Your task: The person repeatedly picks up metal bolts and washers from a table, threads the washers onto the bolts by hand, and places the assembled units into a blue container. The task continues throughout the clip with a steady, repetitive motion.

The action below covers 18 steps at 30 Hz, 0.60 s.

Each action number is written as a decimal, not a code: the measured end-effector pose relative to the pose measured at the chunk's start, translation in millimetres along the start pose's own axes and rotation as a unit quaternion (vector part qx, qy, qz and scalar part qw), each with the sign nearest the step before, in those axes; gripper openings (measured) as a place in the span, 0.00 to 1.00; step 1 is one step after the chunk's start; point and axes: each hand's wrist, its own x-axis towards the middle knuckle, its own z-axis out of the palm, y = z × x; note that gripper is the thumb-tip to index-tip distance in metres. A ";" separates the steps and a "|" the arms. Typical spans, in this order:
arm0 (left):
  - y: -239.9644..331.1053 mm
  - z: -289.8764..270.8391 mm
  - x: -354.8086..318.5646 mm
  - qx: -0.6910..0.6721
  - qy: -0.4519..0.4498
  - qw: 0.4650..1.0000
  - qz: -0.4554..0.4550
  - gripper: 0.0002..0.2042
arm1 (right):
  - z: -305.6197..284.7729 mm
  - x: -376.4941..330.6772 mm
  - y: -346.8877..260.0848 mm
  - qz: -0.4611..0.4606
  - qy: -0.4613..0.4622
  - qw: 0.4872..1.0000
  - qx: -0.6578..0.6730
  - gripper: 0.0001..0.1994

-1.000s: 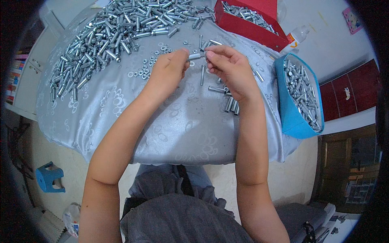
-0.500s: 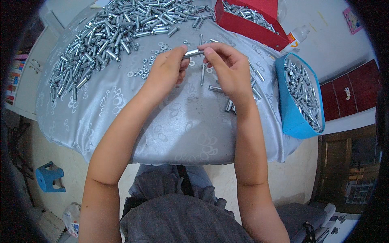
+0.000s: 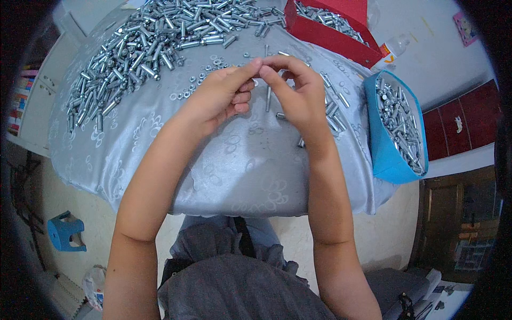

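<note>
My left hand and my right hand meet fingertip to fingertip above the middle of the table. Both are closed in a pinch around a metal sleeve anchor bolt, which the fingers now almost wholly hide; half a second ago its shiny sleeve showed between them. Just beyond my left hand lie several hex nuts and washers. A thin bolt lies on the cloth between the hands. Beside my right hand are loose metal sleeves, partly covered by the wrist.
A large heap of anchor bolts covers the far left of the table, on a silver patterned tablecloth. A red box and a blue fabric bin, both holding bolts, stand at the right. A blue stool is on the floor at left.
My hands have drawn closer together, and the left has turned so its thumb covers the sleeve that showed before. The view has shifted slightly.
</note>
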 end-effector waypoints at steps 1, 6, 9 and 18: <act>1.4 0.0 -0.8 -0.025 -0.010 1.000 -0.007 0.12 | 0.5 -0.1 -0.4 -0.009 0.000 1.000 -0.002 0.09; 9.7 -3.7 -0.5 -0.059 0.011 0.998 -0.024 0.09 | 4.9 -0.5 0.8 -0.025 0.019 0.999 0.041 0.10; 17.6 -16.0 1.5 -0.155 0.051 0.986 0.022 0.09 | 6.0 1.2 -2.4 0.002 0.031 0.996 0.081 0.11; 41.7 -35.2 -6.1 -0.253 0.103 0.943 0.188 0.09 | 16.5 -8.1 21.8 -0.067 -0.082 0.949 -0.298 0.14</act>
